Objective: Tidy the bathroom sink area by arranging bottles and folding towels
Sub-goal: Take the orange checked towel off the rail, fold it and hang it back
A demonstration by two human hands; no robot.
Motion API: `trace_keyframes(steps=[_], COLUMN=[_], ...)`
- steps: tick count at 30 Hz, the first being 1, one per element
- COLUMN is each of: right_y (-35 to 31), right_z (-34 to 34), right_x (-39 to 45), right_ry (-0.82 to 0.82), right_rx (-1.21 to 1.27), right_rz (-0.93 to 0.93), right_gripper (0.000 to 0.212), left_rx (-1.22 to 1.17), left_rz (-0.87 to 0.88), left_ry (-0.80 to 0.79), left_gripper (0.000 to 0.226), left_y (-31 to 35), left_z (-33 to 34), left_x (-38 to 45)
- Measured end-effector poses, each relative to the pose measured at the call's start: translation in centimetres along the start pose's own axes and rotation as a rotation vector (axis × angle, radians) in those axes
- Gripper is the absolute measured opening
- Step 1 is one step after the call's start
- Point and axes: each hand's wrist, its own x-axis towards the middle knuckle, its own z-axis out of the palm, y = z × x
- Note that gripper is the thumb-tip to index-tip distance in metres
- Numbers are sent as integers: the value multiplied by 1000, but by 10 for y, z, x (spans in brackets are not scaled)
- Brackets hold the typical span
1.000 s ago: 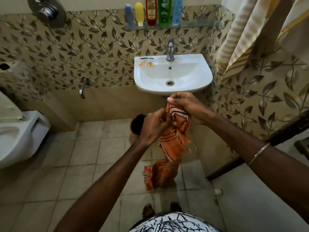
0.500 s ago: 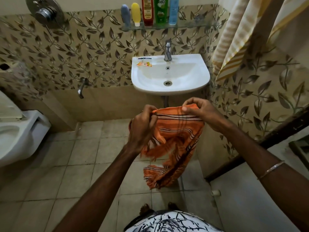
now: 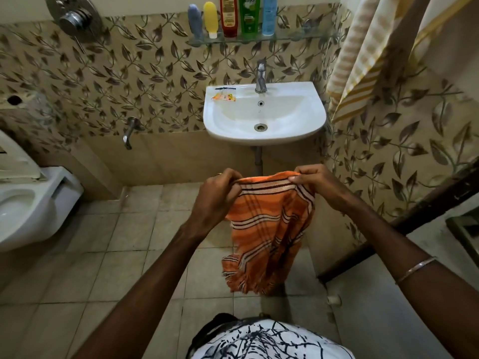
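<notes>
An orange towel point(image 3: 269, 229) with white and dark stripes hangs in front of me, below the white sink point(image 3: 305, 125). My left hand point(image 3: 215, 198) pinches its top left corner and my right hand point(image 3: 318, 182) pinches its top right corner, so the top edge is stretched flat between them. The lower part hangs loose and creased over the floor tiles. Several bottles point(image 3: 229, 19) stand upright in a row on the glass shelf point(image 3: 293, 37) above the tap point(image 3: 260, 77).
A small orange sachet point(image 3: 224, 97) and a dark thin item lie on the sink's left rim. A yellow striped towel point(image 3: 363, 58) hangs on the right wall. A toilet point(image 3: 23, 203) stands at the left. A wall tap point(image 3: 128, 136) sticks out left of the sink.
The towel was bunched between my two hands held close together. My hands have moved apart and lower, spreading the top edge so the towel hangs open.
</notes>
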Motion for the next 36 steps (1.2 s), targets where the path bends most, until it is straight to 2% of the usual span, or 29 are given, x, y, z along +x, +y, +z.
trace_keyframes(steps=[3, 5, 7, 10, 13, 16, 19, 23, 27, 32, 36], right_y=[8, 11, 15, 21, 21, 13, 16, 20, 26, 65, 90], right_z=[1, 7, 18, 34, 43, 53, 65, 74, 83, 85, 89], right_x=[-1, -1, -3, -7, -6, -3, -3, -4, -8, -4, -5], right_ry=[-52, -116, -177, -200, -166, -207, -237, -187, -166, -71, 114], right_rx=[5, -2, -4, 2, 72, 189, 234, 222, 102, -66, -338], right_rz=[36, 66, 70, 4, -41, -35, -78, -139, -179, -151, -212], right_gripper=[30, 26, 20, 33, 36, 23, 5, 15, 12, 11, 17], left_rx=[-251, -324, -338, -311, -287, -219, -219, -224, -206, -438, -542], left_rz=[-124, -127, -94, -76, -69, -25, -81, -114, -145, -282, -303], left_ry=[42, 10, -30, -44, -85, -126, -89, -82, -29, 72, 99], left_gripper=[10, 9, 9, 12, 13, 14, 10, 10, 26, 34, 33], left_y=[10, 20, 29, 33, 32, 30, 28, 28, 30, 25, 23], left_z=[2, 4, 6, 7, 8, 11, 10, 5, 2, -4, -12], left_x=[1, 3, 5, 9, 9, 3, -4, -9, -10, -9, -5])
